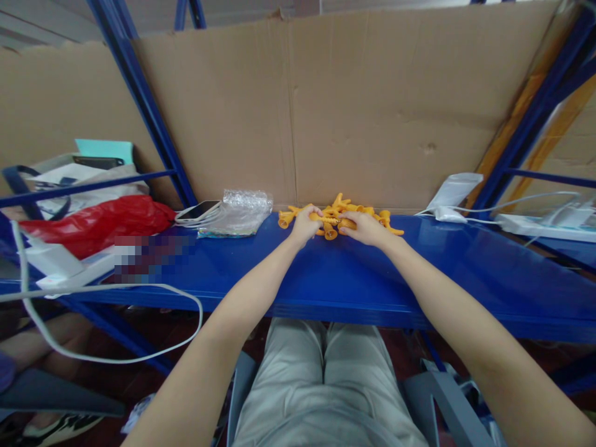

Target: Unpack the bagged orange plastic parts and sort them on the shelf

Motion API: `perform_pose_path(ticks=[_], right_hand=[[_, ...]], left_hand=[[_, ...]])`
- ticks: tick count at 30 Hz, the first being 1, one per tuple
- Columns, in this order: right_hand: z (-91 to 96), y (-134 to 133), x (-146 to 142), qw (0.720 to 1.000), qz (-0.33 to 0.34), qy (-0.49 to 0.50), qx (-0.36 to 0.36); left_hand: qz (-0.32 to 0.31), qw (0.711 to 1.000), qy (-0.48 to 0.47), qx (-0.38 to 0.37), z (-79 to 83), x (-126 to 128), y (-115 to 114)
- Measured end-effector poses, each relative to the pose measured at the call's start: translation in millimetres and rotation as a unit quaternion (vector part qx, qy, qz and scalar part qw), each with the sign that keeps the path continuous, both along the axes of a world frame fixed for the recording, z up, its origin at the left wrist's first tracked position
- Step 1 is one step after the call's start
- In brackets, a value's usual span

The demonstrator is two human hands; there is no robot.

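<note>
My left hand (305, 226) is closed around a slim orange plastic piece (328, 220), which points to the right. Facing it, my right hand (365, 229) pinches a rounded orange plastic part (346, 224). The two pieces meet or nearly meet between my fingers; whether they are joined I cannot tell. Around both hands lies a pile of similar orange pieces. Among them are a branched one (341, 202) behind the hands, a flared, bell-ended one (330, 233) in front, and another flared one (284, 219) at the left. Several are partly hidden by my fingers.
The blue shelf (344, 279) backs onto a cardboard wall (354, 112). Left of the pile are clear plastic packaging (239, 214), a phone (200, 211), a red bag (107, 222) and a looping white cable (201, 316). White chargers and cables (449, 214) lie at the right.
</note>
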State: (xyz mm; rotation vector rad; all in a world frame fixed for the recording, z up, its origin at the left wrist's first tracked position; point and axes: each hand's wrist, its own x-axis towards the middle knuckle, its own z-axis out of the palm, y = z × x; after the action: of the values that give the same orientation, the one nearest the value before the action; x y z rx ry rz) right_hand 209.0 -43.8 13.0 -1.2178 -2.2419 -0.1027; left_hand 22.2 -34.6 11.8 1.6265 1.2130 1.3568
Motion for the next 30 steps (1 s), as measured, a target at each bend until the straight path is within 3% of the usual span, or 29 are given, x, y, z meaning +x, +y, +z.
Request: perform_pose_path(ticks=[12,21,30], right_hand=[[2.4,-0.1,2.8,0.999,-0.014,-0.008,-0.034],[-4.3,17.0,23.8,0.999,-0.035,-0.016,-0.021],[0.1,10.3,19.6,0.998,-0.06,-0.007,-0.033]], left_hand=[[0.017,1.0,0.01,-0.007,-0.9,-1.8,3.5],[0.028,1.0,0.012,-0.009,-3.9,-4.1,6.5],[0.023,1.0,0.018,-0.008,-2.0,-3.9,4.2]])
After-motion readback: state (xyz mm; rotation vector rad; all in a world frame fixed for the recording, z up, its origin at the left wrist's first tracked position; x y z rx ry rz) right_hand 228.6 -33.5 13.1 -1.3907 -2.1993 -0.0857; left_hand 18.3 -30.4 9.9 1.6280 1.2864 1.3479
